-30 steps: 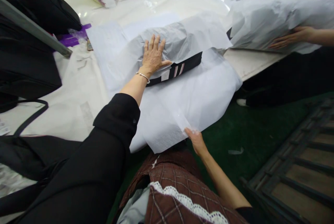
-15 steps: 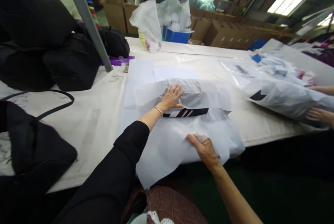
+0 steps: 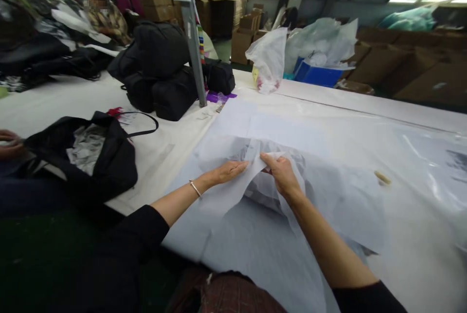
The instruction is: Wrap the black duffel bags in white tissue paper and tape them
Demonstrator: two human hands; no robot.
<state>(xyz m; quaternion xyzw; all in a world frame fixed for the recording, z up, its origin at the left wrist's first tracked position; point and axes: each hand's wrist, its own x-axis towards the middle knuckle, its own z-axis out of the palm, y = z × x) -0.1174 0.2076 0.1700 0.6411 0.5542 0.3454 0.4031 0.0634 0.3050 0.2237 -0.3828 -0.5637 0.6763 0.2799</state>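
A dark bundle [image 3: 264, 200] lies on the table, partly covered by thin white tissue paper [image 3: 233, 191]. The sheet hides most of it, so its kind cannot be made out. My right hand [image 3: 282, 172] pinches a raised fold of the tissue paper between thumb and fingers above the bundle. Just left of it, my left hand [image 3: 230, 171] rests on the paper with its fingers stretched out. The fingertips of both hands are close together but apart. More white sheets [image 3: 204, 235] are spread beneath the bundle.
Left of the sheets, an open black bag [image 3: 120, 157] stuffed with crumpled paper stands near another person's hand [image 3: 10, 142]. Black bags [image 3: 160, 55] are piled by a grey post [image 3: 196, 55]. Farther back are a plastic bag [image 3: 268, 60] and a blue box [image 3: 317, 73].
My right hand has lifted the near tissue sheet up and over the bundle, covering its striped dark edge. My left hand has slid toward the folded edge. The view has swung left.
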